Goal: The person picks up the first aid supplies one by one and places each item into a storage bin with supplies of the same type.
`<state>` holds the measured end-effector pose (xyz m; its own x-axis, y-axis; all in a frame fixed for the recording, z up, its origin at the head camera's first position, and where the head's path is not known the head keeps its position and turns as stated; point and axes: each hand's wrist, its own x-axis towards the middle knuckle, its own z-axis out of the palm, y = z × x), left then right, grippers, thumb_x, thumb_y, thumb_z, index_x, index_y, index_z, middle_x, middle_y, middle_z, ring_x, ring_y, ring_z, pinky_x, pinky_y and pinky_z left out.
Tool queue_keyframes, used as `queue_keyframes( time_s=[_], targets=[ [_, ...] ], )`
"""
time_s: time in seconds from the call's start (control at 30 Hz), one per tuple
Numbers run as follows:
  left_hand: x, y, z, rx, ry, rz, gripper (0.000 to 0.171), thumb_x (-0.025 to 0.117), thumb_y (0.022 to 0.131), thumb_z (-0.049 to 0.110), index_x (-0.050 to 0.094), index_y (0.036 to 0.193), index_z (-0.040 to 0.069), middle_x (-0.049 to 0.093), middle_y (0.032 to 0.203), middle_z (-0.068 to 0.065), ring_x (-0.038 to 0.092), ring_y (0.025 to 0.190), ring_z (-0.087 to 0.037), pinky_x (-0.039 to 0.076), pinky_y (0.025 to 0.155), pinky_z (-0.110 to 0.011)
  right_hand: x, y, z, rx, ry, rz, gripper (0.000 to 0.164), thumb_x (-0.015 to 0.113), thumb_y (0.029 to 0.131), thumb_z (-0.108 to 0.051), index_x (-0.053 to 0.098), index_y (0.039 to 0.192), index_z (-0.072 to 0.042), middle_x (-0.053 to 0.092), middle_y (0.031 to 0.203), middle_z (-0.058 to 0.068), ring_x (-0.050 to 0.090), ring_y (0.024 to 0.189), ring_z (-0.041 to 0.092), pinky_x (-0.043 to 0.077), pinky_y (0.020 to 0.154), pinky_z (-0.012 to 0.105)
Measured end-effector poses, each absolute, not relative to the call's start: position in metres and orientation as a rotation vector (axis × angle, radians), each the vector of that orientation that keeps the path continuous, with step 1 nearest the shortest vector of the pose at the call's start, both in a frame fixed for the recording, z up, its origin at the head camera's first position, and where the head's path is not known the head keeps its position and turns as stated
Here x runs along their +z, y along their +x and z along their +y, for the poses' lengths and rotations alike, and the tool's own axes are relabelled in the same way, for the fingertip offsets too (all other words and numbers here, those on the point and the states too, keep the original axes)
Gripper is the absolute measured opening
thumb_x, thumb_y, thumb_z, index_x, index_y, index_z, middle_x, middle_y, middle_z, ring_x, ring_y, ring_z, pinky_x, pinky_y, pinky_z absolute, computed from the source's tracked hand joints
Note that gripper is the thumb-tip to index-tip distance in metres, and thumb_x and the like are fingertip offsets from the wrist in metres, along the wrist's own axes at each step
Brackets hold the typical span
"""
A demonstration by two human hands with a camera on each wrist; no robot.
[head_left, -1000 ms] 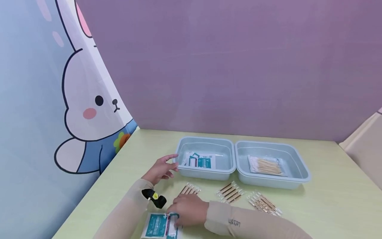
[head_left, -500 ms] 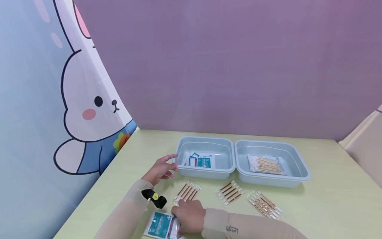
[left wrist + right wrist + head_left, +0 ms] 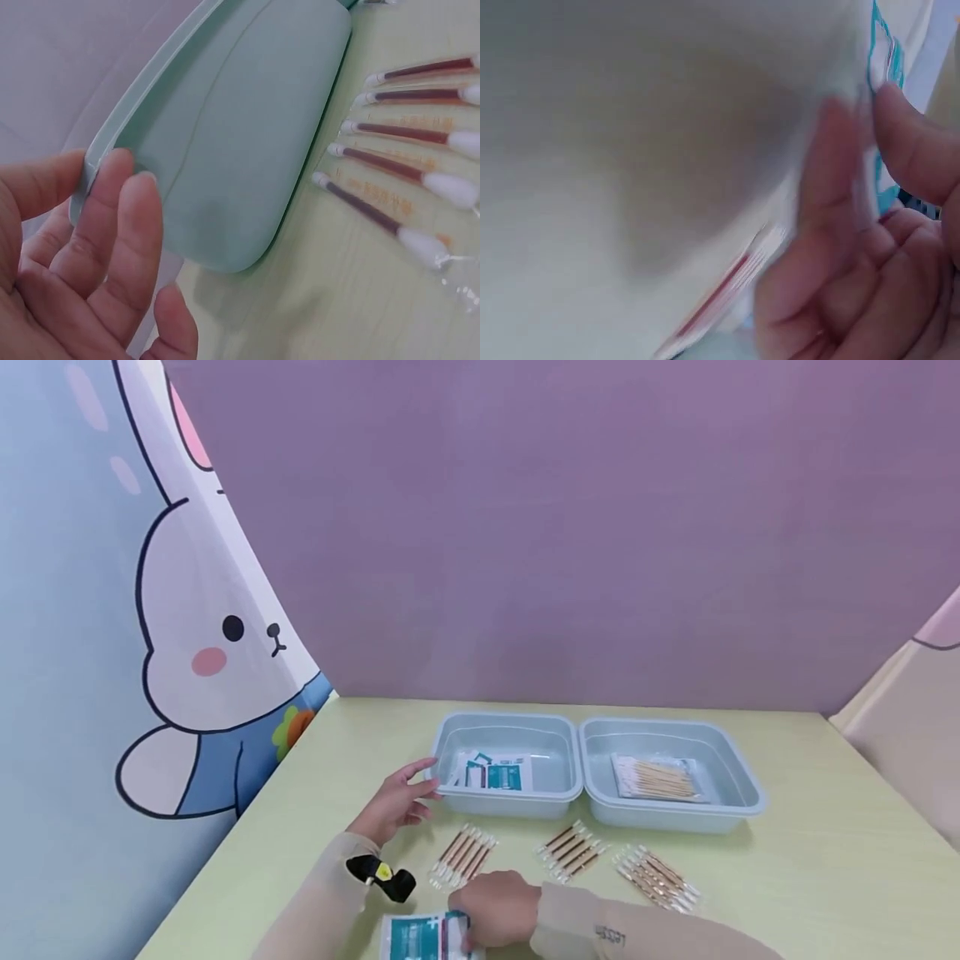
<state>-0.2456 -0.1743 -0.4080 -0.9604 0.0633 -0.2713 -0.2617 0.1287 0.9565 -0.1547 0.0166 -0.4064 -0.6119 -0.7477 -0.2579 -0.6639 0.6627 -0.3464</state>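
My left hand (image 3: 393,802) pinched the left plastic tub's rim (image 3: 510,796), probably steadying it; my right hand (image 3: 498,908) gripped a teal-and-white packet (image 3: 412,939).

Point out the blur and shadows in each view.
Right wrist: the right hand and packet partly blurred, a soft shadow across the middle; left wrist: the left hand clearer, a faint shadow on the table beside the tub; head: fairly evenly lit, packet lettering too small to read.
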Motion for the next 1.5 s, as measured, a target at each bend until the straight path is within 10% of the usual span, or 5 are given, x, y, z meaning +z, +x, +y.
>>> queue_keyframes(
  time_s=[0.27,1.03,1.5],
  targets=[
    [-0.409,-0.247,-0.179,1.965,-0.157,2.104,0.049,0.056,0.097,0.016,0.042,0.144,0.012,0.066,0.08,-0.001,0.057,0.051,-0.012,0.04,0.058,-0.027,-0.396,-0.166,0.057,-0.671,-1.16,2.48,0.022,0.073,0.084,-0.014,0.069,0.105,-0.016,0.066,0.091,-0.015,0.056,0.076,-0.004,0.046,0.068,0.018],
    [-0.414,-0.24,-0.177,2.033,-0.109,2.032,0.051,0.053,0.098,0.012,0.037,0.146,0.008,0.065,0.075,0.002,0.054,0.047,-0.008,0.039,0.057,-0.026,-0.388,-0.187,0.134,-1.462,-0.756,2.341,0.039,0.062,0.09,0.002,0.054,0.128,0.005,0.067,0.097,0.013,0.063,0.065,0.016,0.054,0.056,0.039],
    [-0.415,-0.242,-0.177,2.045,-0.129,2.014,0.05,0.055,0.097,0.012,0.039,0.145,0.011,0.065,0.076,0.001,0.055,0.048,-0.01,0.04,0.056,-0.026,-0.372,-0.202,0.138,-1.398,-0.915,2.521,0.041,0.064,0.088,0.002,0.054,0.127,0.008,0.062,0.072,0.006,0.061,0.058,0.015,0.053,0.055,0.033]
  ],
)
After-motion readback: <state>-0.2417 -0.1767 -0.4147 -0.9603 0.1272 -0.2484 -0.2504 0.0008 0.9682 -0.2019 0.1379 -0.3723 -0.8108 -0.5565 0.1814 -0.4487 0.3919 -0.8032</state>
